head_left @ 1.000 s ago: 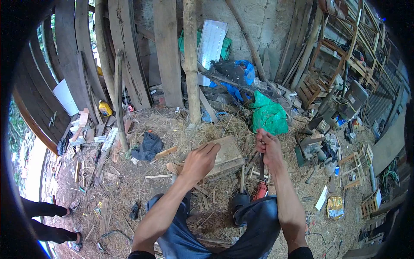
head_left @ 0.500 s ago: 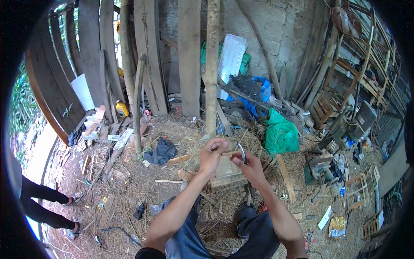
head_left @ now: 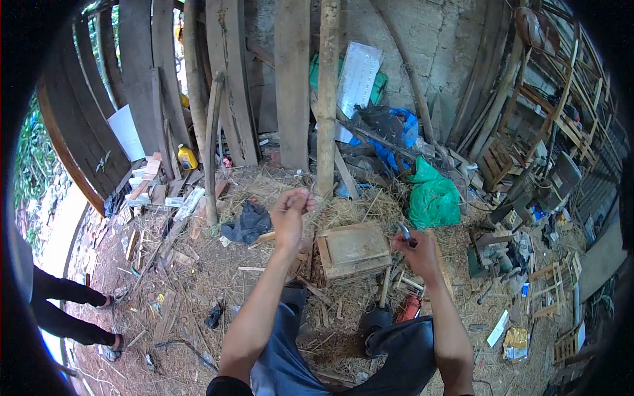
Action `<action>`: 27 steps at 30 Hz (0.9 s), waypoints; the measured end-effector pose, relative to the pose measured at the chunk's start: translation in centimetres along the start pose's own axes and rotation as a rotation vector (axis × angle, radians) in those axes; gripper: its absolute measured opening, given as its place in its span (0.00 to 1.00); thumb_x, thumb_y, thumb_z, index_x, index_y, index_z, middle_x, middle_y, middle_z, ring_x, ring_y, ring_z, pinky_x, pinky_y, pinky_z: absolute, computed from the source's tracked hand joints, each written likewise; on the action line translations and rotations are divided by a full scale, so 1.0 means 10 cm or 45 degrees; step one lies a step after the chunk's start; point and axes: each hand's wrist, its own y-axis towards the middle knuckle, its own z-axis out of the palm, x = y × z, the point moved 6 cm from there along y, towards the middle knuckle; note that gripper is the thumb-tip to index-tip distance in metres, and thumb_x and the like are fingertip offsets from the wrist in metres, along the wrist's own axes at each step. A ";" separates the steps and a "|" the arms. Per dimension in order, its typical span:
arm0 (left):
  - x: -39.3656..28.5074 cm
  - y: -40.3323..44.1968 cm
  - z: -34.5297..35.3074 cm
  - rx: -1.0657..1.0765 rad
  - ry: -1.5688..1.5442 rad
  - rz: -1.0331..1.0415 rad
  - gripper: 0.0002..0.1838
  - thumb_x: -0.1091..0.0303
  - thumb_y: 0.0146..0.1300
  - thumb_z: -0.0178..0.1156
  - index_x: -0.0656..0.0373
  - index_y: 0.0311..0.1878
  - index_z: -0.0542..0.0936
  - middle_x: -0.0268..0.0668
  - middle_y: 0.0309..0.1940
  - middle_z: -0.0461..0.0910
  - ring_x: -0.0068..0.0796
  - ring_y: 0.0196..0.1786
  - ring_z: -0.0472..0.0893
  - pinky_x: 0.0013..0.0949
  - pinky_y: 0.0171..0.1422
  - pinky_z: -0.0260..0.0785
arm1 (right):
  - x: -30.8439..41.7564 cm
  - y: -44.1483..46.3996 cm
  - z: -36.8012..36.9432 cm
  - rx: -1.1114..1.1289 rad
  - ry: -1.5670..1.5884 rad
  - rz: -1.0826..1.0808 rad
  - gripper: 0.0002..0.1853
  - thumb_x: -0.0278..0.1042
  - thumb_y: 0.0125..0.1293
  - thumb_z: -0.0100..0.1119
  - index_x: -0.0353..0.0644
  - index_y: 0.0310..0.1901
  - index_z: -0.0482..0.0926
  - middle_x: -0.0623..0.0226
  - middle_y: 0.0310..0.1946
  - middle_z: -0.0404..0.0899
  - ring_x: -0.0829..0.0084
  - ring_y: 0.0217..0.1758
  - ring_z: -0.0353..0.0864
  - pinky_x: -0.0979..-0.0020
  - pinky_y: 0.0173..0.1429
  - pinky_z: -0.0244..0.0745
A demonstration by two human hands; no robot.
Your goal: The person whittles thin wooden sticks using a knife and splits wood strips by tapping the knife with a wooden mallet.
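The right hand point(head_left: 416, 252) has its grip closed on a curved, silvery metal blade point(head_left: 403, 231). The left hand's point(head_left: 290, 210) grip is curled and raised; whether it pinches anything, I cannot tell. Between and below both grips sits a worn, boxy wooden block point(head_left: 356, 249).

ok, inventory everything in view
Wooden box: one, brown, centre
Bag: one, green, right of box
Plastic: one, black, left of box
Bottle: one, yellow, left
Planks: several, grey, back left
Panels: two, white, back, left
Tarp: blue, count unclear, back
Packet: one, gold, lower right
Unclear item: one, red, below box
Wood scraps: many, tan, ground
Co-worker's legs: two, black, left
Curved tool: one, silver, in right hand
Left hand: one, bare, centre
Right hand: one, bare, by box
Own legs: two, blue, bottom
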 end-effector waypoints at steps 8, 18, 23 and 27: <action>-0.01 0.00 -0.01 0.101 0.418 0.021 0.06 0.70 0.64 0.57 0.64 0.39 0.77 0.33 0.29 0.78 0.21 0.32 0.76 0.25 0.40 0.69 | -0.01 0.00 -0.19 -0.077 0.656 0.254 0.10 0.39 0.61 0.63 0.40 0.33 0.80 0.78 0.19 0.73 0.90 0.21 0.62 0.81 0.22 0.52; 0.25 -0.52 0.65 1.025 0.893 -0.226 0.09 0.67 0.63 0.59 0.64 0.38 0.78 0.32 0.27 0.78 0.19 0.31 0.76 0.27 0.38 0.69 | -0.19 0.09 -0.12 -0.298 1.202 0.346 0.11 0.41 0.64 0.61 0.42 0.32 0.77 0.82 0.17 0.66 0.87 0.14 0.54 0.80 0.18 0.48; 0.37 -0.65 0.85 1.002 0.914 -0.259 0.09 0.67 0.64 0.59 0.65 0.38 0.78 0.32 0.26 0.78 0.19 0.30 0.76 0.26 0.36 0.69 | 0.19 0.06 0.33 0.020 0.620 0.200 0.12 0.42 0.67 0.56 0.41 0.37 0.77 0.80 0.19 0.68 0.88 0.17 0.58 0.80 0.20 0.52; 0.31 -0.61 0.86 0.885 0.902 -0.175 0.08 0.69 0.63 0.60 0.66 0.38 0.78 0.33 0.25 0.78 0.18 0.29 0.77 0.26 0.34 0.68 | 0.26 0.07 0.33 -0.014 0.777 0.089 0.13 0.41 0.69 0.52 0.40 0.43 0.77 0.77 0.24 0.71 0.88 0.18 0.58 0.81 0.21 0.54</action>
